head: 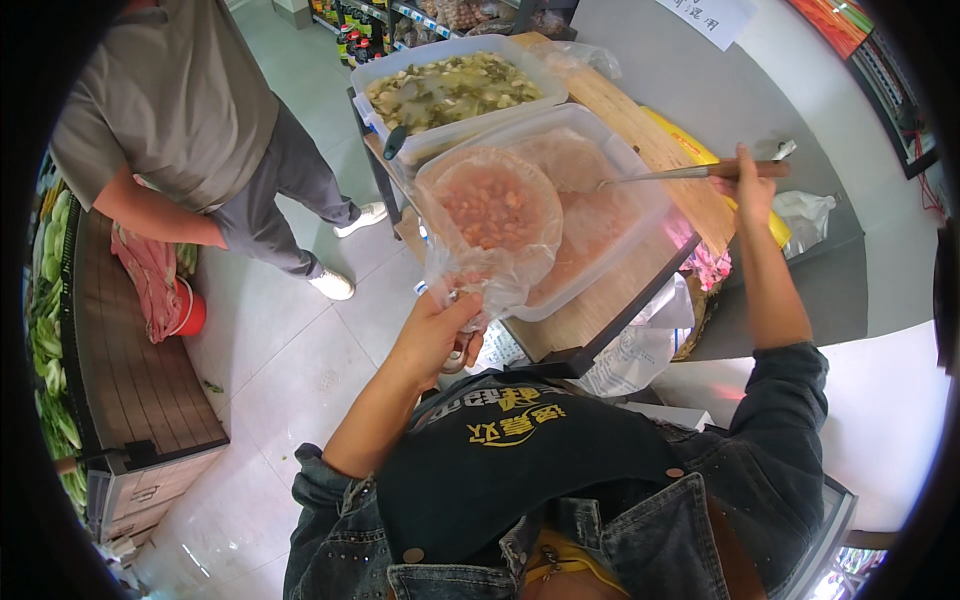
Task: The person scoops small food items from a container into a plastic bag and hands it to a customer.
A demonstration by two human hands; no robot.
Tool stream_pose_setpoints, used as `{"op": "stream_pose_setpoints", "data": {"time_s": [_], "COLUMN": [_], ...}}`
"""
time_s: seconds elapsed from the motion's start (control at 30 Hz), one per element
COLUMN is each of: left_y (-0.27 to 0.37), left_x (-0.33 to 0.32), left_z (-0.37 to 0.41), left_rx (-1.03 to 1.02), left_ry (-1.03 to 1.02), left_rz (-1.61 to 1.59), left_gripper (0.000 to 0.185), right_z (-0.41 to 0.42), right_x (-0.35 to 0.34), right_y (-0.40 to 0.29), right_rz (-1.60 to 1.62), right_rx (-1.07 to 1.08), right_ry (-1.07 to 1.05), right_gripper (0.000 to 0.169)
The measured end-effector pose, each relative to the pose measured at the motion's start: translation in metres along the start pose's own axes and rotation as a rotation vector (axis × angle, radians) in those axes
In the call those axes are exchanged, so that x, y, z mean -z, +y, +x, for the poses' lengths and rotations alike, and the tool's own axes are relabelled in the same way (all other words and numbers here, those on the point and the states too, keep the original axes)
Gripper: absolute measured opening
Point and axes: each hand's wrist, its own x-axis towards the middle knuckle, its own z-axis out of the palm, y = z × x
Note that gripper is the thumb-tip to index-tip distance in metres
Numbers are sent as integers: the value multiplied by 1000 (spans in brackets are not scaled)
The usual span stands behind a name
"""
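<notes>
My left hand (442,330) grips the bunched edge of a clear plastic bag (495,274), which seems to line a round bowl (555,206) of reddish pieces in liquid (491,206). The bowl sits over the left part of a translucent plastic tub (637,225) with cloudy reddish liquid. My right hand (742,180) is closed around the wooden handle of a long metal utensil (675,174). Its working end dips into the tub beside the bowl, so its shape is hidden. Behind stands a second translucent tub (551,94) of greens and pale pieces in liquid.
A dark-framed table (577,322) carries both tubs, with a wooden board (637,127) along its right side. A person (187,112) stands at the left near a red bucket (191,307). Leafy vegetables (52,337) lie on the left stand; bottles (356,45) fill a shelf behind.
</notes>
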Motion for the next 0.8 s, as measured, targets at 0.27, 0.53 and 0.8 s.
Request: {"op": "stream_pose_setpoints", "data": {"time_s": [0.27, 0.53, 0.8], "left_y": [0, 1, 1], "left_x": [1, -1, 6], "left_z": [-1, -3, -3], "left_rx": [3, -3, 14], "left_ry": [-18, -16, -15], "left_rz": [-14, -33, -59], "left_gripper": [35, 34, 33], "right_z": [-7, -72, -123], "right_x": [22, -1, 14], "right_y": [-96, -132, -137], "right_rz": [-16, -36, -390], "right_rx": [87, 299, 1238], "right_ry": [-134, -245, -607], "right_gripper": [46, 44, 22]}}
